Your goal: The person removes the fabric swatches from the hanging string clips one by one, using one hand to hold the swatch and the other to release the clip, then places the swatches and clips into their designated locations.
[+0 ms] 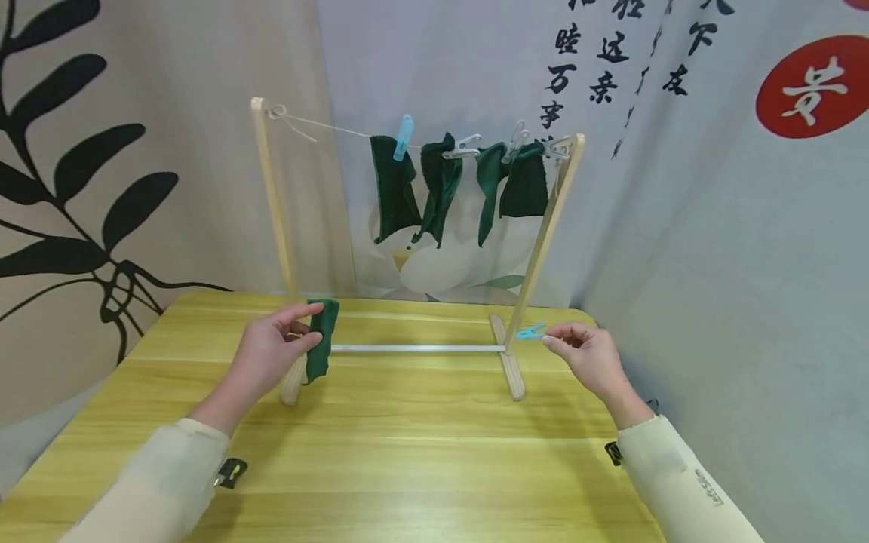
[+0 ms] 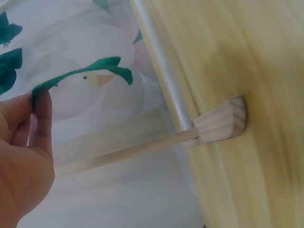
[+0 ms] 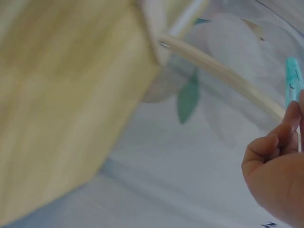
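In the head view my left hand [image 1: 274, 343] pinches a small dark green cloth [image 1: 322, 341] between thumb and fingers, in front of the rack's left foot. The same cloth [image 2: 78, 73] stretches out from the fingertips in the left wrist view. Over at the right, my right hand [image 1: 587, 354] pinches a light blue clothespin [image 1: 532, 332], its far end pointing toward the rack's right post. More green cloths [image 1: 394, 188] hang along a string [image 1: 333, 130], held by a blue clothespin [image 1: 403, 138] and several clear ones [image 1: 463, 147].
A wooden rack stands on the table [image 1: 421, 452], with a left post [image 1: 274, 196], a right post [image 1: 546, 234] and a pale crossbar [image 1: 417, 348] low between them. A printed curtain [image 1: 713, 188] hangs close behind the table.
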